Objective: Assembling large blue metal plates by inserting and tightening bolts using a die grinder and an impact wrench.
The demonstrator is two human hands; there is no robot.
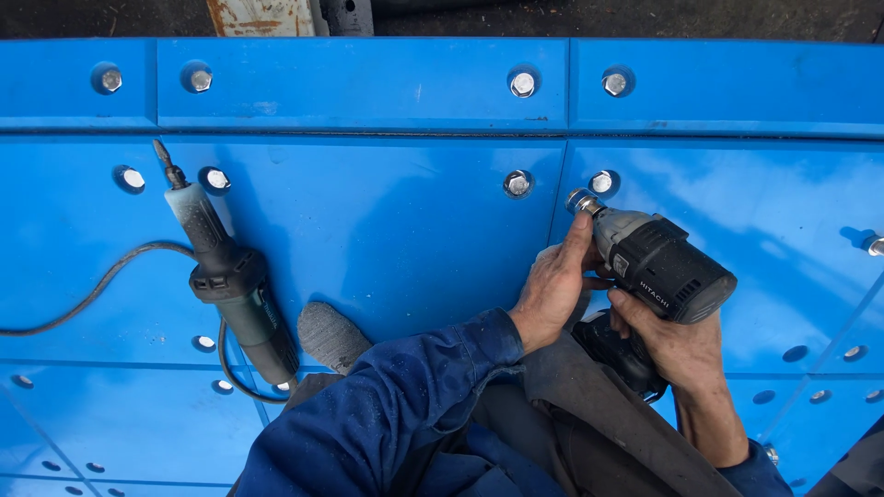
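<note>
Hands work on a driver [663, 267] above blue panels [396, 239]. The right hand [677, 345] is closed around the grip of the driver, a black and grey cordless tool. The left hand [552, 285] is partly open, and its fingers touch the grey nose of the driver just behind the socket [580, 200]. The socket points up and left, just beside a bolt [601, 181] in the panel, but I cannot tell if it touches that bolt.

A grinder [230, 276] lies on the panels well apart to the left, with its tip toward the top and a cable [92, 294] that runs off to the left edge. A grey shoe tip [330, 334] rests near the lower end of the grinder. The blue sleeve [387, 405] of the left arm crosses the bottom of the view and covers part of the panels.

More bolts sit in a raised strip [368, 83] along the top, 4 of them in view. Below and to the right, the panels have several round holes [796, 352] with no bolt. Between the 2 hands and the strip nothing blocks the driver.
</note>
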